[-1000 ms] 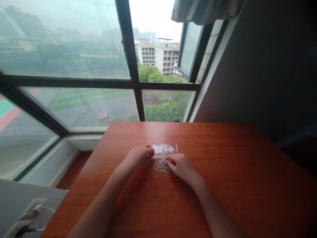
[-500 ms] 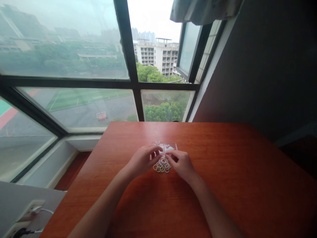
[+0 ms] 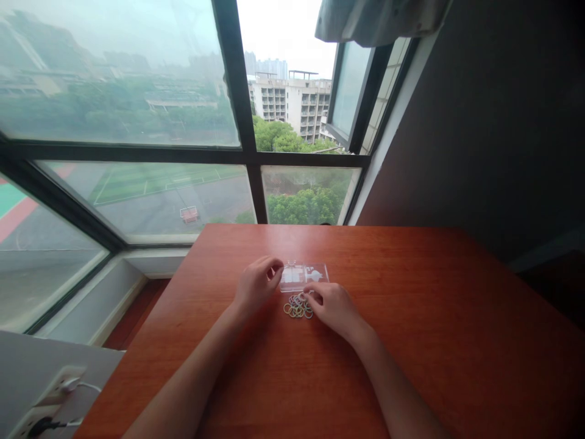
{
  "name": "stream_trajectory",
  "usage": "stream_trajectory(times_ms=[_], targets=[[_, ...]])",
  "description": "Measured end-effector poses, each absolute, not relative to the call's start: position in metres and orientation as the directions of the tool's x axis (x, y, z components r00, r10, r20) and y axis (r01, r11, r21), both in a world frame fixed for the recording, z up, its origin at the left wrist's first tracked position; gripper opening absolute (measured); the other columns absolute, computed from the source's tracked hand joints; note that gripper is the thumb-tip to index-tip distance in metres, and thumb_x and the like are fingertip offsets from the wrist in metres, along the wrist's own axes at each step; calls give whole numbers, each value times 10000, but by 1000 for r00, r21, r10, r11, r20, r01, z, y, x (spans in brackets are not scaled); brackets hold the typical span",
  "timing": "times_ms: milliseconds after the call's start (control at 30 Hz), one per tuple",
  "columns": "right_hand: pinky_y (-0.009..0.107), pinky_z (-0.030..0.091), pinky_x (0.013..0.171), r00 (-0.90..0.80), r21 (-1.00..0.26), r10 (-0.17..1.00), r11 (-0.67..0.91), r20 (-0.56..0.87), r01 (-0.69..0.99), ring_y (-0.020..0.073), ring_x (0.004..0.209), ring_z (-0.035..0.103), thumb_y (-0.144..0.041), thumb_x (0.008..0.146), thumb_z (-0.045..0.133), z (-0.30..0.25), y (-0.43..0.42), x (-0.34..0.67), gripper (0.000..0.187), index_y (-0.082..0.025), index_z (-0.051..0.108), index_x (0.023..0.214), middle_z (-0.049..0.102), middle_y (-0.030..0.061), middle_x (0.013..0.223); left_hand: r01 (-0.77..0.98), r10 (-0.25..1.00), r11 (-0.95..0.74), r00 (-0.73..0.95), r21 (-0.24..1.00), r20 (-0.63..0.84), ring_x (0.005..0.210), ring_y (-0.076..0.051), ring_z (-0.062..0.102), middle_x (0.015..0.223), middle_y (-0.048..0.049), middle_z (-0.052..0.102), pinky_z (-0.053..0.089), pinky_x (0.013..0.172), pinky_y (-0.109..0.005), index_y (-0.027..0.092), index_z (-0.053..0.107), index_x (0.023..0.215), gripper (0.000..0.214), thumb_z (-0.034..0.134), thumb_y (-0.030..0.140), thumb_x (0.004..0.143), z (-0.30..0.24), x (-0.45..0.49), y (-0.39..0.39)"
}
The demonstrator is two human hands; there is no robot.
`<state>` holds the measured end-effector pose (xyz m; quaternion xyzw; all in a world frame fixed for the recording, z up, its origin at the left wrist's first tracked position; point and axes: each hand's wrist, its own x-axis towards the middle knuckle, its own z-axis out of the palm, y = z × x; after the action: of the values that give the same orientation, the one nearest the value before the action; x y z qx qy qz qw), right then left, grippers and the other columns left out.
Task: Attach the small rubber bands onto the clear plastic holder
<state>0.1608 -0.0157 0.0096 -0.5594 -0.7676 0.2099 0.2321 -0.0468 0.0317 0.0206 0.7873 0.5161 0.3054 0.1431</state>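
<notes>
Centrally on the wooden table (image 3: 434, 317), your left hand (image 3: 256, 283) rested curled fingers at the left edge of the clear case (image 3: 304, 275). Your right hand (image 3: 333, 305) had fingertips together on the ring pile (image 3: 297, 308) just below the case; neither grip could be confirmed. Separating one ring would demand a fine pinch.

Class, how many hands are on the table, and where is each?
2. The left hand is at the clear case, on its left; the right hand rests beside the pile of small coloured rings. No others show.
</notes>
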Motion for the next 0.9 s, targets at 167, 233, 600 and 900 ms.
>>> stream_trajectory(times_ms=[167, 233, 600, 900], targets=[[213, 361, 624, -319, -531, 946, 299, 57, 793, 138, 716, 621, -291, 860, 578, 13, -20, 158, 138, -264, 696, 926, 716, -2, 822, 762, 917, -386, 255, 519, 308, 672, -124, 558, 841, -21, 627, 433, 630, -230, 195, 645, 897, 166, 495, 257, 865, 13, -51, 36], [211, 353, 617, -326, -520, 944, 303, 49, 799, 134, 713, 620, -283, 856, 582, 13, -21, 157, 122, -259, 694, 897, 715, -6, 813, 746, 913, -399, 269, 533, 307, 682, -123, 562, 849, -24, 622, 442, 646, -232, 192, 648, 903, 173, 491, 253, 868, 14, -51, 36], [217, 355, 623, -251, -581, 940, 340, 230, 739, 130, 638, 589, -271, 868, 556, 5, -15, 159, 123, -230, 672, 871, 673, -11, 712, 540, 843, -524, 440, 658, 311, 629, -91, 544, 753, -9, 641, 420, 593, -184, 165, 648, 875, 122, 531, 188, 850, 24, -40, 28], [202, 349, 579, -193, -677, 923, 375, 332, 633, 110, 557, 508, -266, 877, 529, 7, -16, 159, 149, -206, 665, 865, 585, -25, 615, 438, 788, -539, 565, 719, 246, 628, -83, 531, 710, -7, 620, 400, 565, -161, 156, 667, 835, 125, 546, 185, 852, 33, -31, 19]])
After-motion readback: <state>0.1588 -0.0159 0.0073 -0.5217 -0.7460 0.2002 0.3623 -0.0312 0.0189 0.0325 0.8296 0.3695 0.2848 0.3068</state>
